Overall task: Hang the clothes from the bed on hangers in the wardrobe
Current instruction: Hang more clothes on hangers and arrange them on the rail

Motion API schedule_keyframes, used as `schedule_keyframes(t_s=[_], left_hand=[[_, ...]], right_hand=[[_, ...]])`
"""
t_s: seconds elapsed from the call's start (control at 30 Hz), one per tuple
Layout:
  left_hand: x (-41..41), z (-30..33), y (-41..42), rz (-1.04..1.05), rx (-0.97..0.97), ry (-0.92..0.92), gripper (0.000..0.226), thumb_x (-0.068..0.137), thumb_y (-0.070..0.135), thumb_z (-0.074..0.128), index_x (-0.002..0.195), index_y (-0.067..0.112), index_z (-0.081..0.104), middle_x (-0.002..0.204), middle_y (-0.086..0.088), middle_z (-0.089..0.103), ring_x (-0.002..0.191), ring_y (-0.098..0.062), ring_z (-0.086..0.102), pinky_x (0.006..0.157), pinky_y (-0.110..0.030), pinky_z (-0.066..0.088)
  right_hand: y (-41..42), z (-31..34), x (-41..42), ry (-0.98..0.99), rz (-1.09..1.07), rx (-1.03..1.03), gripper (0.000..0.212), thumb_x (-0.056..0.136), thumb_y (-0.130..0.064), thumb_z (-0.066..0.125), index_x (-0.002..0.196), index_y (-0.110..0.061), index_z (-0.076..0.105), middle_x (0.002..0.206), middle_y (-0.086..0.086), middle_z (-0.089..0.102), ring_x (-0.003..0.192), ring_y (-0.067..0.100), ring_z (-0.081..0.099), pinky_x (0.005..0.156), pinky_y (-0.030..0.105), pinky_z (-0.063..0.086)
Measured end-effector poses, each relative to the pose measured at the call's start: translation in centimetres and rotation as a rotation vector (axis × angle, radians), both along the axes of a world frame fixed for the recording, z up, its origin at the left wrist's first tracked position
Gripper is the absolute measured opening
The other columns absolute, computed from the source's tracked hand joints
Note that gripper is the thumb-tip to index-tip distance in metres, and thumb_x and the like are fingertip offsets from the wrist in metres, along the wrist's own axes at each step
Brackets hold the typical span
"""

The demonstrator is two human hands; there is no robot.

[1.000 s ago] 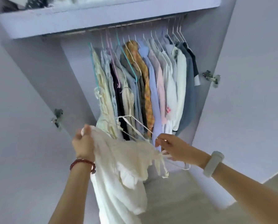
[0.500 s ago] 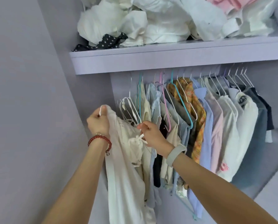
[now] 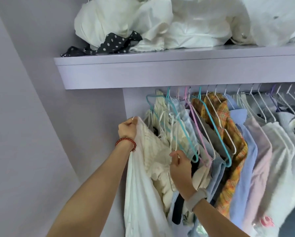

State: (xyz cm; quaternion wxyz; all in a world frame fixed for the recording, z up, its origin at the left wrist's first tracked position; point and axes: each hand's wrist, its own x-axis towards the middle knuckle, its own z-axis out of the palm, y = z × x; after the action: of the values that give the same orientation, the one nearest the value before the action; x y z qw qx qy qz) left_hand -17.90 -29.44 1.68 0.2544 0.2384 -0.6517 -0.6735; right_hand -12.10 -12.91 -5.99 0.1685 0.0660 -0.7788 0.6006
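The cream-white garment (image 3: 143,168) hangs at the left end of the wardrobe's row of clothes, just right of the lilac side wall (image 3: 32,134), its long pale panel falling out of the bottom of the view. The left hand (image 3: 127,129), a red bead bracelet (image 3: 126,142) on its wrist, is fisted around the garment's top left corner, where a bit of white wire shows above the knuckles. Further right, the right hand (image 3: 180,166) pinches a thin white strap or wire at the garment's right side with thumb and forefinger; a grey band (image 3: 196,199) circles that wrist. Just beyond are teal hangers (image 3: 182,142), a pink hanger (image 3: 201,134), an orange plaid shirt (image 3: 229,142), a light blue shirt (image 3: 246,159), a pale pink shirt (image 3: 261,159) and white tops, all packed touching. Above, the lilac shelf (image 3: 160,72) carries crumpled white fabric (image 3: 152,23) and a black polka-dot piece (image 3: 112,45).
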Motion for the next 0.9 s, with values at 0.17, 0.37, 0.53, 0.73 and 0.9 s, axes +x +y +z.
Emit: schedule_keyframes(t_s=[0.17,0.37,0.53,0.73,0.9], left_hand=[[-0.3,-3.7,-3.1,0.087,0.020,-0.096,0.028,0.086,0.025,0.064,0.107,0.006,0.068,0.116,-0.012,0.065,0.112,-0.027,0.057,0.101,-0.032,0.041],[-0.7,-3.7,-5.0,0.155,-0.041,-0.245,0.030,0.091,0.025,0.056,0.112,0.005,0.065,0.119,-0.013,0.063,0.112,-0.030,0.056,0.095,-0.030,0.041],[-3.1,0.8,-4.9,0.180,0.153,0.005,0.026,0.092,0.019,0.054,0.111,0.002,0.064,0.115,-0.014,0.064,0.109,-0.029,0.058,0.096,-0.029,0.043],[-5.3,0.1,-5.9,0.111,-0.098,0.037,0.034,0.092,0.025,0.055,0.117,0.002,0.061,0.120,-0.015,0.061,0.114,-0.026,0.055,0.092,-0.022,0.039],[-5.5,-4.5,-6.1,-0.150,-0.319,-0.334,0.054,0.090,0.014,0.055,0.139,0.006,0.034,0.139,-0.015,0.042,0.126,-0.031,0.042,0.106,-0.031,0.031]], right_hand=[[-1.1,-1.4,-0.4,0.052,0.216,0.324,0.020,0.095,-0.007,0.038,0.083,-0.012,0.053,0.060,-0.003,0.046,0.054,0.015,0.043,0.058,0.031,0.036],[-5.3,0.0,-1.6,0.038,0.126,0.181,0.022,0.095,-0.005,0.038,0.077,-0.008,0.051,0.056,-0.008,0.041,0.057,0.018,0.043,0.057,0.030,0.031],[-8.2,4.2,-4.3,0.102,0.072,0.060,0.022,0.095,-0.007,0.038,0.085,-0.002,0.057,0.062,-0.009,0.045,0.058,0.010,0.043,0.058,0.028,0.032],[-8.3,7.5,-7.7,0.111,-0.023,0.088,0.023,0.091,-0.001,0.036,0.087,0.003,0.058,0.079,0.017,0.062,0.075,0.031,0.056,0.067,0.037,0.045],[-8.0,6.7,-8.9,-0.004,-0.046,0.162,0.022,0.087,0.002,0.036,0.084,0.000,0.058,0.087,0.019,0.064,0.082,0.033,0.059,0.068,0.033,0.046]])
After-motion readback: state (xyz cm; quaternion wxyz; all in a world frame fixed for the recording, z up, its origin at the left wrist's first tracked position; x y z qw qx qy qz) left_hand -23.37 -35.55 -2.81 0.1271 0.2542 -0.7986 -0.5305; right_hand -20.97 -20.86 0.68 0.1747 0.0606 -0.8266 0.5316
